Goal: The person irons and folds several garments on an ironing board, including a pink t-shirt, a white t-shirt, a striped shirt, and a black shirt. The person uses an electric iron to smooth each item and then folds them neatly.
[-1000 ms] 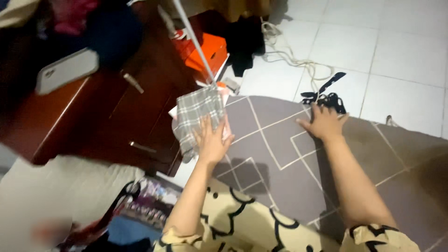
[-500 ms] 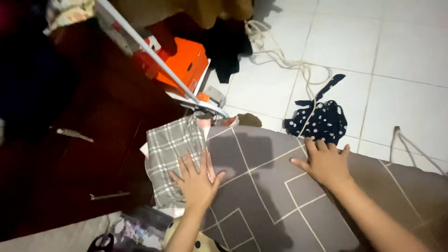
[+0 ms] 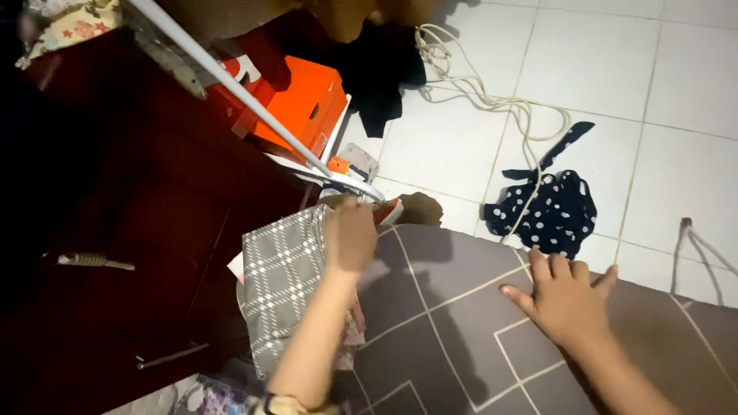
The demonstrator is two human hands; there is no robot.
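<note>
A grey sheet with thin white line squares (image 3: 461,330) lies spread under both my hands. My left hand (image 3: 350,234) rests at its far left corner, beside a grey checked cloth (image 3: 280,280) that hangs over the edge; the fingers are blurred, and I cannot tell whether they grip anything. My right hand (image 3: 565,296) lies flat on the sheet near its far edge, fingers spread, holding nothing.
A dark wooden cabinet (image 3: 138,253) with metal handles stands at the left. An orange box (image 3: 296,100) and a white pole (image 3: 254,104) sit beyond the sheet. A dark polka-dot garment (image 3: 550,207), a white cord (image 3: 492,96) and black cloth (image 3: 380,69) lie on the white tiled floor.
My left hand has slid forward from the checked cloth to the sheet's far left corner. My right hand stayed flat on the sheet. The view has tilted slightly toward the floor.
</note>
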